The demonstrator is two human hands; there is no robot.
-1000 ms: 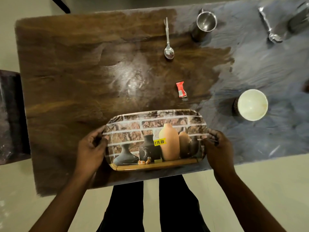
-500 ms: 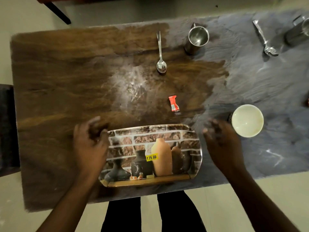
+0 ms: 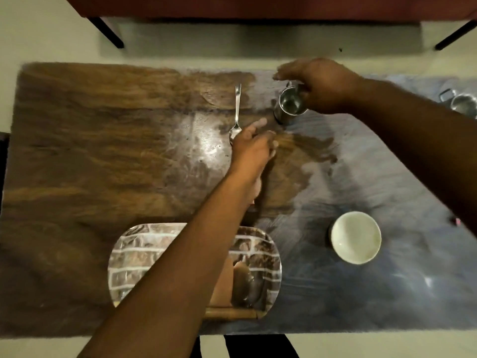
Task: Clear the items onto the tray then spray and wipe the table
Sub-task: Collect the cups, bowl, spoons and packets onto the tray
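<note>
A tray (image 3: 268,257) printed with bricks and vases lies at the near edge of the wooden table (image 3: 103,151), and my left forearm crosses over it. My left hand (image 3: 251,148) reaches forward, its loosely curled fingers over the bowl end of a steel spoon (image 3: 237,109) that lies flat on the table. My right hand (image 3: 322,86) hovers at a steel cup (image 3: 289,105), fingers stretched over its far side and palm against its right side; the cup stands on the table. A white bowl (image 3: 356,237) sits at the near right. The red wrapper is hidden under my left arm.
A second steel cup (image 3: 462,104) stands at the table's far right edge. The table's right half shows a pale, streaky film. Beyond the far edge stands red-brown furniture (image 3: 232,6) on black legs. A dark seat touches the table's left side.
Both hands have let go of the tray and moved forward: the left to the spoon, the right to the steel cup. The tray stays at the near edge.
</note>
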